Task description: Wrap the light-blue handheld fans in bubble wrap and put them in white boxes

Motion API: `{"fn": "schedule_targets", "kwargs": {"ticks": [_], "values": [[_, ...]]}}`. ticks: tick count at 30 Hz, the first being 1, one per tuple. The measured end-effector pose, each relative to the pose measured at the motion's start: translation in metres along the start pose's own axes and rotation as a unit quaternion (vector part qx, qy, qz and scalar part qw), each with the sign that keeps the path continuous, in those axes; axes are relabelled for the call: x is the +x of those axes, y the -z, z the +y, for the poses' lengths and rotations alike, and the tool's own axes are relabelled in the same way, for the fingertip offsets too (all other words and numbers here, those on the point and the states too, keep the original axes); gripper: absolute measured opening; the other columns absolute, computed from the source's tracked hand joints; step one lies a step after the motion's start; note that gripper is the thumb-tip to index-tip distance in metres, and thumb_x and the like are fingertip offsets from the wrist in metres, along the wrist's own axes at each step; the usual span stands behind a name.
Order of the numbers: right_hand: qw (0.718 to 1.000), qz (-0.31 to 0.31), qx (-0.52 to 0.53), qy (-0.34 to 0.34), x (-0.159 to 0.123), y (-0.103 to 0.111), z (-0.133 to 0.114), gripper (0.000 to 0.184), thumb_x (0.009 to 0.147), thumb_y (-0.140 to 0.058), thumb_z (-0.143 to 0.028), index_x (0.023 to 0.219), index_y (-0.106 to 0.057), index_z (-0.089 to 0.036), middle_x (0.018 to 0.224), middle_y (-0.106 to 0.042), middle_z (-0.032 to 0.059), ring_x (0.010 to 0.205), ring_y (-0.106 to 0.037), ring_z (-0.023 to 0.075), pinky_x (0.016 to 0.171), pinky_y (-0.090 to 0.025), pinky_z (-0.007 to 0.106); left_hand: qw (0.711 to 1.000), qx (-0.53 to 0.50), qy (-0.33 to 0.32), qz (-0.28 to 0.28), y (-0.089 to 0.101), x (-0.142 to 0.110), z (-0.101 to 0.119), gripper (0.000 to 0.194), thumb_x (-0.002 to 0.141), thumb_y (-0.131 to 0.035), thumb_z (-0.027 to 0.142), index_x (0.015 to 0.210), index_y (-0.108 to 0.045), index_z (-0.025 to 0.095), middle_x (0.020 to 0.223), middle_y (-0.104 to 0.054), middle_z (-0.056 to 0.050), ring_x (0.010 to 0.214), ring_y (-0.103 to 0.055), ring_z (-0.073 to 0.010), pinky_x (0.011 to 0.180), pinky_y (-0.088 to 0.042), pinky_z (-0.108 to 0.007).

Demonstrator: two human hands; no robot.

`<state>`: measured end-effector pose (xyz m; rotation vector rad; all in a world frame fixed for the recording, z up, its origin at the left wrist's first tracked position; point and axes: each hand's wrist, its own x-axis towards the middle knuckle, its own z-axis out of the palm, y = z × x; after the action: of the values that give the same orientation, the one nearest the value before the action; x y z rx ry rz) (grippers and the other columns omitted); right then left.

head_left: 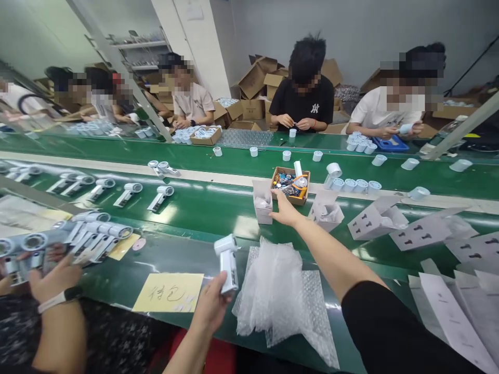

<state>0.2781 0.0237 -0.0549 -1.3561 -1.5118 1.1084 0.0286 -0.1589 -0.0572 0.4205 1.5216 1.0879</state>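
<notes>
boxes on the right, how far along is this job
Partway, it seems. Looks done: several boxes hold wrapped contents, though their flaps stand open. In hand: the left hand holds a device; the right hand is at another open box. Left: loose devices and bubble wrap lie out; open flaps need closing, I'd guess.

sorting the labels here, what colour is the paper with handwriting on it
Pale yellow paper with dark handwriting, seen best in the head view.

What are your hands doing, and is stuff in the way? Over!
Left hand holding dryer. Right hand spread at white box. Bubble wrap lying between them, nearer me.
</notes>
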Motion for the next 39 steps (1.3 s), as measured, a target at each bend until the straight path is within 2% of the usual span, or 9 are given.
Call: {"fn": "schedule_targets", "kwargs": {"ticks": [5,8,11,14,18,23,29,35,39], "values": [[0.987,-0.006,0.125,-0.104,-0.134,0.014,-0.017,0.048,0.088,-0.048,-0.059,0.111,-0.058,-0.018,0.105,-0.069,0.0149,0.092,-0.068,0.0272,0.075,-0.057,0.046,0.964,0.013,0.019,-0.265,-0.071,-0.057,-0.021,0.048,0.062,-0.076,0.06,0.07,-0.06,0.015,0.053,-0.05,0.004,0.046,-0.043,-0.0082,0.043,-0.037,-0.021],[0.902,0.019,0.365,-0.231,-0.205,0.025,-0.017,0.049,0.072,-0.074,-0.057,0.096,-0.066,-0.015,0.084,-0.073,0.0095,0.077,-0.07,0.0223,0.074,-0.058,0.038,0.898,0.165,-0.025,-0.407,-0.111,-0.065,-0.041,0.043,0.078,-0.063,0.058,0.08,-0.063,0.015,0.064,-0.059,0.0,0.055,-0.053,-0.013,0.05,-0.045,-0.025],[0.828,0.207,0.444,-0.273,-0.248,0.053,-0.006,0.043,0.059,-0.088,-0.044,0.085,-0.069,-0.015,0.074,-0.072,0.0043,0.066,-0.068,0.0165,0.068,-0.058,0.029,0.77,0.449,-0.222,-0.395,-0.147,-0.05,-0.051,0.037,0.096,-0.041,0.04,0.087,-0.067,0.015,0.084,-0.067,-0.008,0.081,-0.061,-0.02,0.074,-0.05,-0.033],[0.788,0.27,0.444,-0.33,-0.281,0.084,0.008,0.038,0.059,-0.089,-0.038,0.083,-0.069,-0.017,0.07,-0.072,0.0025,0.057,-0.065,0.0144,0.055,-0.056,0.024,0.598,0.654,-0.347,-0.308,-0.177,-0.028,-0.055,0.023,0.089,-0.053,0.025,0.095,-0.07,0.011,0.108,-0.065,-0.018,0.112,-0.052,-0.0307,0.095,-0.041,-0.044],[0.771,0.221,0.46,-0.382,-0.328,0.097,0.02,0.033,0.062,-0.088,-0.036,0.079,-0.067,-0.016,0.068,-0.07,0.0026,0.055,-0.065,0.0143,0.052,-0.054,0.024,0.546,0.695,-0.331,-0.33,-0.2,-0.019,-0.059,0.009,0.076,-0.062,0.01,0.075,-0.071,0.01,0.106,-0.065,-0.022,0.113,-0.051,-0.0352,0.094,-0.039,-0.046],[0.758,0.136,0.551,-0.321,-0.364,0.084,0.014,0.04,0.058,-0.091,-0.035,0.084,-0.068,-0.016,0.077,-0.072,0.0045,0.065,-0.067,0.0152,0.054,-0.056,0.025,0.57,0.67,-0.316,-0.356,-0.205,-0.047,-0.045,0.015,0.085,-0.054,0.019,0.08,-0.068,0.017,0.088,-0.068,-0.009,0.092,-0.06,-0.0231,0.08,-0.044,-0.033],[0.754,0.003,0.61,-0.244,-0.351,0.08,-0.005,0.049,0.052,-0.092,-0.033,0.088,-0.066,-0.014,0.076,-0.07,0.0042,0.063,-0.069,0.0173,0.051,-0.056,0.025,0.821,0.383,-0.092,-0.414,-0.192,-0.107,-0.044,0.016,0.066,-0.064,0.021,0.082,-0.06,0.018,0.064,-0.058,0.004,0.058,-0.052,-0.0118,0.055,-0.039,-0.022],[0.803,0.022,0.506,-0.313,-0.351,0.097,-0.006,0.055,0.058,-0.088,-0.028,0.105,-0.062,-0.018,0.084,-0.067,0.0015,0.069,-0.068,0.0171,0.054,-0.054,0.026,0.921,0.278,-0.019,-0.274,-0.184,-0.122,-0.059,0.018,0.059,-0.066,0.031,0.059,-0.055,0.017,0.052,-0.049,0.005,0.047,-0.036,-0.0072,0.047,-0.026,-0.021],[0.811,0.028,0.449,-0.374,-0.359,0.1,-0.003,0.053,0.058,-0.085,-0.026,0.103,-0.058,-0.02,0.083,-0.065,-0.0005,0.067,-0.066,0.0161,0.054,-0.053,0.025,0.883,0.282,-0.192,-0.323,-0.186,-0.133,-0.061,0.014,0.071,-0.062,0.03,0.066,-0.059,0.018,0.06,-0.055,0.002,0.056,-0.047,-0.0111,0.056,-0.037,-0.023]]}}
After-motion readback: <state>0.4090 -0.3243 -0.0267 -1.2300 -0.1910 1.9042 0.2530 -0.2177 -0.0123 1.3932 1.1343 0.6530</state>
